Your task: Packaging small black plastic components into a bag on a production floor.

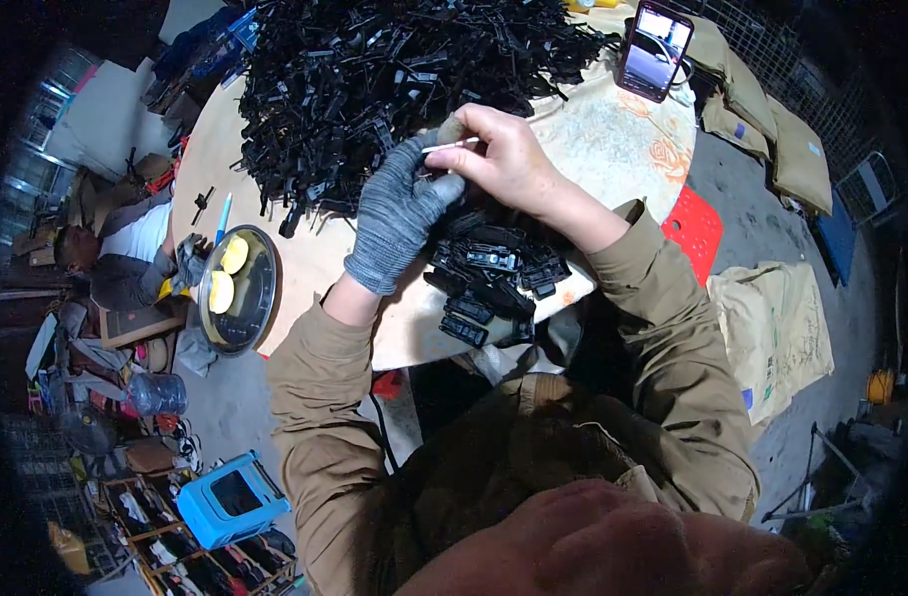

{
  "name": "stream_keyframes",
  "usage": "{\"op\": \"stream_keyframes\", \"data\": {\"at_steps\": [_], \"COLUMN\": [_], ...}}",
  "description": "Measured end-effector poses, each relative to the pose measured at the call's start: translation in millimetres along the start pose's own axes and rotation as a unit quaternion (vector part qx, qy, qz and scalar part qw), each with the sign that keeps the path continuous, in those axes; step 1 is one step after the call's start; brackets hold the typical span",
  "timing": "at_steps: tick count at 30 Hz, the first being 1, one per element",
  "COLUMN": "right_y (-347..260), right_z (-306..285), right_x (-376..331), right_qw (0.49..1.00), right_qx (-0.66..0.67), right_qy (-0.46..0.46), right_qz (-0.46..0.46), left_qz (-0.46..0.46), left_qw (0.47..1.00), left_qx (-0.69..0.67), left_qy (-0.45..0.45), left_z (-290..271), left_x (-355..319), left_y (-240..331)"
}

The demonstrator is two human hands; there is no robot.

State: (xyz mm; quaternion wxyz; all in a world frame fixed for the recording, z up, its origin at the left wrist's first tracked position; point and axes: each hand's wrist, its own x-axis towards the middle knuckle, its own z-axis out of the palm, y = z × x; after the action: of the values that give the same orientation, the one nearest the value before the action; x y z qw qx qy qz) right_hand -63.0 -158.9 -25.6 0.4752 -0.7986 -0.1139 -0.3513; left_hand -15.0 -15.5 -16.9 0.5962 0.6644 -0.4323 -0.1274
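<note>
Left hand (399, 204) in a grey knit glove, grip closed round a small dark part that's mostly hidden. Right hand (503, 154) bare, grip pinched narrow on a thin white stick (452, 147), tip meeting that part. Just below both grips, small stack of black plastic clips (493, 273) on the round worktop (613, 149); above them, huge pile of black clips (394, 70).

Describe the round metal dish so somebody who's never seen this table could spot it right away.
Start at the round tan table with the big heap of black plastic parts. At the table's left edge sits the metal dish. It is the only shiny round thing there, holding two pale yellow pieces.
</note>
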Motion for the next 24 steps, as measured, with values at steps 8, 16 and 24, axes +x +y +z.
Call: {"op": "stream_keyframes", "data": {"at_steps": [8,16,24], "right_y": [-8,-7,-7], "right_z": [-15,-12,-13], "right_x": [3,3,4], "right_qw": [0.944,0.943,0.936], "right_qx": [0.202,0.192,0.206], "right_qy": [-0.156,-0.173,-0.19], "right_qz": [0.209,0.209,0.211], "left_qz": [-0.009,-0.015,0.011], "left_qw": [0.988,0.987,0.992], "left_qx": [-0.144,-0.137,-0.071], "left_qy": [0.057,0.08,0.102], "left_z": [-7,-7,-6], "left_x": [0,-2,-3], "left_y": [-8,0,-3]}}
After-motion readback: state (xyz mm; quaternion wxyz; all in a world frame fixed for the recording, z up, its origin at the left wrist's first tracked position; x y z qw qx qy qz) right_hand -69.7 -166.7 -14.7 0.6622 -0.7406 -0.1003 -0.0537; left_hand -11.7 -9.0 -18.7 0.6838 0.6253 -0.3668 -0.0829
